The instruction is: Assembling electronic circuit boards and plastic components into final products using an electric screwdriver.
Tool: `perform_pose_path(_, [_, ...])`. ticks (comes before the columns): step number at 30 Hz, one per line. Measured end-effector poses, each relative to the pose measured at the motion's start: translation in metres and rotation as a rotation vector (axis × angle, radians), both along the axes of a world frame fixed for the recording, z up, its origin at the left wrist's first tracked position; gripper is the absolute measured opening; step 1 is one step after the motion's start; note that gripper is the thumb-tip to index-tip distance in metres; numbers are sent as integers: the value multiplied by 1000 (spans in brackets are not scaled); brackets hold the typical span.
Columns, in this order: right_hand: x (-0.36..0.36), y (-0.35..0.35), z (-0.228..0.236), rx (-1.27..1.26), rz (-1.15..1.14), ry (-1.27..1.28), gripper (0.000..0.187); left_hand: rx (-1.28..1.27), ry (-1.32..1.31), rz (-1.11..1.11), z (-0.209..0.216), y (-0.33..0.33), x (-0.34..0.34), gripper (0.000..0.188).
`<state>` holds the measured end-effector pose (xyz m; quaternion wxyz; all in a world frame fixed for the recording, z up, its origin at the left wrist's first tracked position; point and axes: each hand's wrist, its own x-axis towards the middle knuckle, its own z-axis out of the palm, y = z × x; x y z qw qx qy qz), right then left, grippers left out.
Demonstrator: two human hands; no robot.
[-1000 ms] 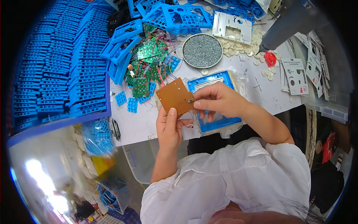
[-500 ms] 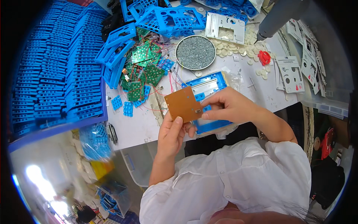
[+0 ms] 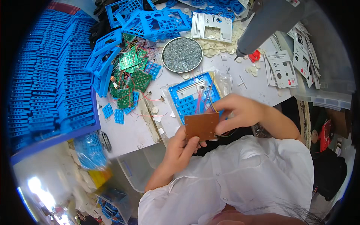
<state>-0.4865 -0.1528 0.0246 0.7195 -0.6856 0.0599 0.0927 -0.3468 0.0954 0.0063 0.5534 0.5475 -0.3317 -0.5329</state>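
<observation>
A brown circuit board (image 3: pixel 201 126) is tilted in front of me, its plain side showing. Closed on its lower left corner, thumb in front, is my left hand (image 3: pixel 177 150). My right hand (image 3: pixel 240 112) has its thumb on the board's right edge and its curled fingers partly behind it, slightly blurred. Thin wires run from behind the board. Just beyond lies a blue plastic housing (image 3: pixel 173 90) on clear plastic wrap, with a blue keypad (image 3: pixel 186 105) and a pale slotted strip inside. The board hides the housing's near part.
Stacked blue frames fill a blue crate (image 3: pixel 56 138) at left. Green circuit boards (image 3: pixel 140 80) lie tangled with wires. A round tin of small metal parts (image 3: pixel 182 54) stands behind the housing. A grey power screwdriver (image 3: pixel 258 32) hangs at upper right, near white panels (image 3: pixel 282 69).
The circuit board has come nearer to me and tilted, uncovering the keypad and wires in the housing. My left hand moved with it; my right hand's thumb is now on the edge.
</observation>
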Motion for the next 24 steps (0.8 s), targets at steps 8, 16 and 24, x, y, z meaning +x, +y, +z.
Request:
perform_pose_path(8, [9, 23, -27, -110, -63, 31, 32, 193, 283, 132, -36, 27, -30, 40])
perform_pose_path(16, [59, 14, -35, -378, -80, -52, 37, 296, 154, 406, -30, 21, -35, 71])
perform_pose_path(24, [81, 4, -35, -490, 3, -9, 38, 303, -134, 393, -30, 6, -20, 80])
